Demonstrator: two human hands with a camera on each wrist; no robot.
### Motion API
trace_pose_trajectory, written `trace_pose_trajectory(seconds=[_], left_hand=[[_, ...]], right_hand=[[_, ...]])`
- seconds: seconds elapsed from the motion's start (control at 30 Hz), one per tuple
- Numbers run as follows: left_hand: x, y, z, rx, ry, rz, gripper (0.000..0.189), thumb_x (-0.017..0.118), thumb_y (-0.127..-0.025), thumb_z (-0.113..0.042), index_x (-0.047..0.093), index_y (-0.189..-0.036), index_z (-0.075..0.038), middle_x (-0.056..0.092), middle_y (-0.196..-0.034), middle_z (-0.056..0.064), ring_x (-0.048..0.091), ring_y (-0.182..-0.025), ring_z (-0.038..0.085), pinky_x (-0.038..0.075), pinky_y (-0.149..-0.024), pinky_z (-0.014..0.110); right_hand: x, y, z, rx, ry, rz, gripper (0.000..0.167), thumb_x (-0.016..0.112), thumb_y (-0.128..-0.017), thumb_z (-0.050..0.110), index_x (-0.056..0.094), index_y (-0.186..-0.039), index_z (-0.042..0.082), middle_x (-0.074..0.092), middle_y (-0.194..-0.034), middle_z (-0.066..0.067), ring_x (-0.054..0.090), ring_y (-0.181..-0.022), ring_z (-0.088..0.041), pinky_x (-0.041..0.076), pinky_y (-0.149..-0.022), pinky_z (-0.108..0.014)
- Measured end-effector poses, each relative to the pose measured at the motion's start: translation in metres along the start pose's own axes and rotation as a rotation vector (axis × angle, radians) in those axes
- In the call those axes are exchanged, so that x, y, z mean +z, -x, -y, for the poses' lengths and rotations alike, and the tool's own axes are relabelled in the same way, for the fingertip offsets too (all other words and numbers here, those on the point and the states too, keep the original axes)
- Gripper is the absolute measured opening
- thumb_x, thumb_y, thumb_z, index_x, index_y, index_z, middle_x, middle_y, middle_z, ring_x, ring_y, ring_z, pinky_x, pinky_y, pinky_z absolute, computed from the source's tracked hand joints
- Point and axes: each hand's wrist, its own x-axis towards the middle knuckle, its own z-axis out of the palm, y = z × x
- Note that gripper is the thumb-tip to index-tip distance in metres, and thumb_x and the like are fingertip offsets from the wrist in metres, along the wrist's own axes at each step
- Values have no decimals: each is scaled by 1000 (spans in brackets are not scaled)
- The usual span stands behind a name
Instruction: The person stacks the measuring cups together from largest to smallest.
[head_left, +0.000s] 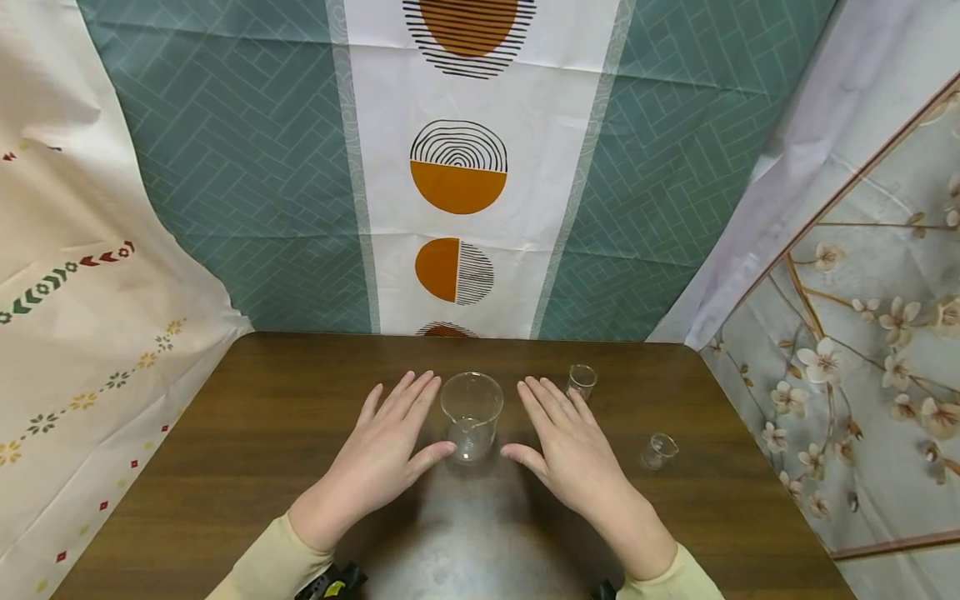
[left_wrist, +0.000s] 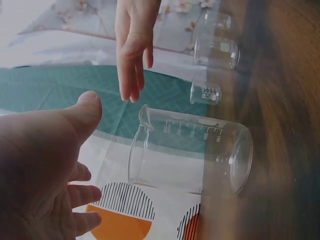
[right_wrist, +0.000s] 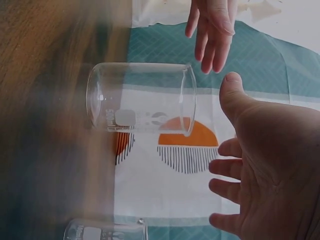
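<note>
Near the right hand (head_left: 564, 442) stand small beakers (head_left: 660, 451), apparently three.

Large beaker (right_wrist: 142, 96) reads "500ml" and, seemingly, "100".

Wood-grain table (head_left: 202, 467), dark brown, occupies the lower frame; pale light reflection (head_left: 457, 533) noted at bottom centre. Upper centre: creased teal hanging (head_left: 240, 167), white middle band (head_left: 390, 167), orange-and-black circles (head_left: 458, 187). Left edge: cream patterned cloth (head_left: 75, 208). Right edge: pale blossom-printed hanging (head_left: 885, 400).
</note>
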Motion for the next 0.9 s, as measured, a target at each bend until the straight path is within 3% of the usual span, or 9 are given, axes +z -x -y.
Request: trace_pose_trajectory(seconds=[0.9], left_hand=[[9,-13,4,-27,57,24,92,74,-104,-54,36,-171,-4,37,-176,15,27,-165,37,16,-129,72]], right_hand=[[12,-15,0,37,-93,7,90,72,-103,56,44,-167,1,46,-170,-17,39,-160,-38,29,-129,-61]])
